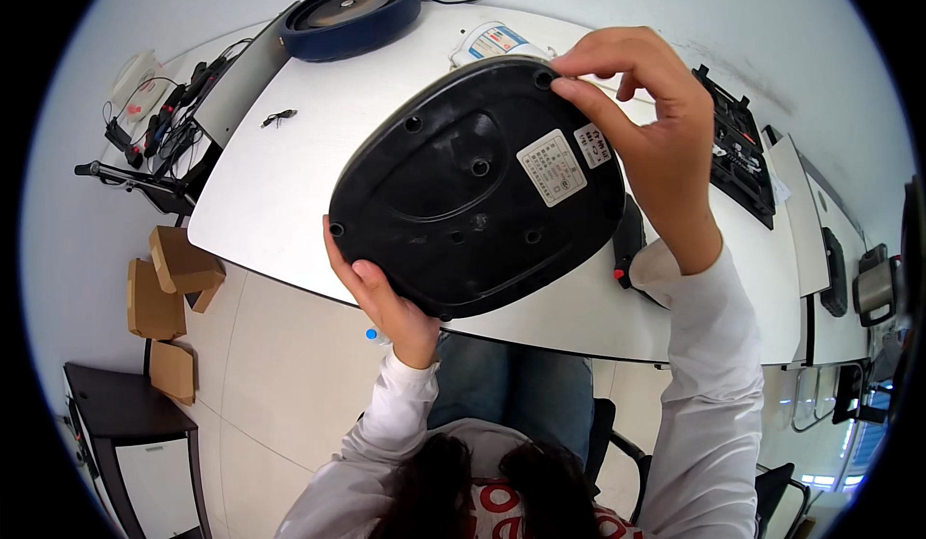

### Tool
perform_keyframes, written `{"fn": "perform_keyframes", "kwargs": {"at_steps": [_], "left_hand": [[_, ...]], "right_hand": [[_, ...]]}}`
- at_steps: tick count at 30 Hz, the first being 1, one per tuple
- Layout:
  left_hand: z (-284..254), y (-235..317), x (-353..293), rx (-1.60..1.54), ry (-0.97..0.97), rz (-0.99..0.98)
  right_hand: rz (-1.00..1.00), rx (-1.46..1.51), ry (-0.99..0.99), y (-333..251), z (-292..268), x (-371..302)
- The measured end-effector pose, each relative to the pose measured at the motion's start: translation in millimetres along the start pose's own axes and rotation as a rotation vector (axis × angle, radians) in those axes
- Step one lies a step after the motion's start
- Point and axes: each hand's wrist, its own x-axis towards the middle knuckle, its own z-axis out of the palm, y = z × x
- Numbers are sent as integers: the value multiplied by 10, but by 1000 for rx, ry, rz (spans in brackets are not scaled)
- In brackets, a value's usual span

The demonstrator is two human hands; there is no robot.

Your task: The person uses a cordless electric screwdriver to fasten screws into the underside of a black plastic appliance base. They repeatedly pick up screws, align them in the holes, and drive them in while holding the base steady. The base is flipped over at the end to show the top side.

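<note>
A rounded black plastic appliance base point(405, 177) is held up above the white table, its underside facing me. Several round screw holes and two white printed labels point(552, 167) show on that face. My left hand point(381, 303) grips its lower left edge, with the thumb at the rim and the fingers partly hidden behind. At the upper right corner my right hand point(646, 95) pinches the rim between thumb and forefinger, close to a corner hole. The side facing away from me is hidden.
On the table point(280, 172) are a dark blue round appliance part point(352, 37) with a cord, a white tub point(494, 42), a small black cable point(278, 117), a black tool with a red button point(629, 245) and an open toolbox point(743, 148). Cardboard boxes point(156, 298) stand left.
</note>
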Motion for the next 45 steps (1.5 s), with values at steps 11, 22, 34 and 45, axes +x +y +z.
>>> {"fn": "perform_keyframes", "kwargs": {"at_steps": [11,22,34,45], "left_hand": [[-39,1,-3,-5,9,-6],[-59,32,-39,-64,16,-28],[-119,7,-55,-11,15,17],[-69,13,-89,-50,25,-37]], "right_hand": [[-151,-197,67,137,248,-130],[328,149,-3,39,139,-177],[497,-130,-233,-124,-458,-711],[661,-462,-704,-108,-784,-1760]]}}
